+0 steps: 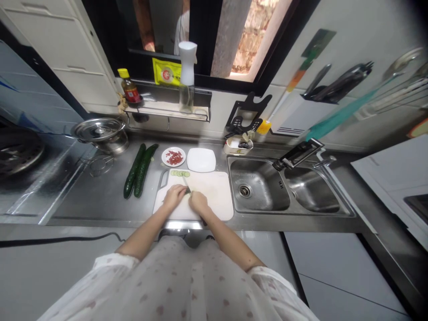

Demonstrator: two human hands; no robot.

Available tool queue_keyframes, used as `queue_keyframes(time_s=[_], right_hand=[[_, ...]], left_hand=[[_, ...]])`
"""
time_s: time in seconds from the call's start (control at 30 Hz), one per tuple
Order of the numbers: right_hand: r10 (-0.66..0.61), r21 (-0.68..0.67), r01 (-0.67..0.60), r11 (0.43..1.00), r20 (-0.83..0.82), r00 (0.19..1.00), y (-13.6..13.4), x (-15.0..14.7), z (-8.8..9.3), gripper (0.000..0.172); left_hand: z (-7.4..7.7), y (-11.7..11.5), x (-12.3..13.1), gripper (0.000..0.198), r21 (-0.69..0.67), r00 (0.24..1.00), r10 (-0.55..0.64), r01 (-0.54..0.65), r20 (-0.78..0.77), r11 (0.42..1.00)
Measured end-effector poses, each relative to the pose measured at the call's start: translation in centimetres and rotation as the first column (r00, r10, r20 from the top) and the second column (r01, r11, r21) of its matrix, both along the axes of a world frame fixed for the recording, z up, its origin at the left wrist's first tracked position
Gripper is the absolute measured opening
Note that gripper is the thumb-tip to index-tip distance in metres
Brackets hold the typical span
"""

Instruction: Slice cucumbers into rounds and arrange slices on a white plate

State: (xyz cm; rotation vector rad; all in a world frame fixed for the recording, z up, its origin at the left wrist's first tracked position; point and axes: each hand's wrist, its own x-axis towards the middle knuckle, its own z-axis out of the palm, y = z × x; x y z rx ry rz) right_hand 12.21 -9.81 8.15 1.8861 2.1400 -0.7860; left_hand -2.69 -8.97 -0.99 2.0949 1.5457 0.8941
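Observation:
My right hand (199, 202) is closed round the handle of a knife (186, 183), whose blade points up and left over the white cutting board (217, 191). Beside it, my left hand (174, 196) has its fingers bent on a piece of cucumber (188, 191), mostly hidden by both hands. A row of thin cucumber slices (179, 173) lies along the board's far edge. Just beyond the board are a small white plate of chopped red bits (174, 157) and a white square plate (201, 159). Two whole cucumbers (138, 171) lie to the left.
On the left stand a lidded steel pot (110, 138) and a wire rack (101, 165). A double sink (264, 187) with a black tap (297, 154) is on the right. Bottles stand on the wall shelf (167, 109); a knife holder (302, 113) hangs beyond the sink.

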Motion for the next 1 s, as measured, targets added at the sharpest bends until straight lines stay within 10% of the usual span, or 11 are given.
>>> queue_keyframes(time_s=[1.0], right_hand=[[0.031,0.006,-0.031,0.999,0.003,1.000,-0.7,0.8,-0.9,0.031]], left_hand=[[-0.1,0.1,-0.1,0.024,-0.014,1.000,0.000,0.000,0.003,1.000]])
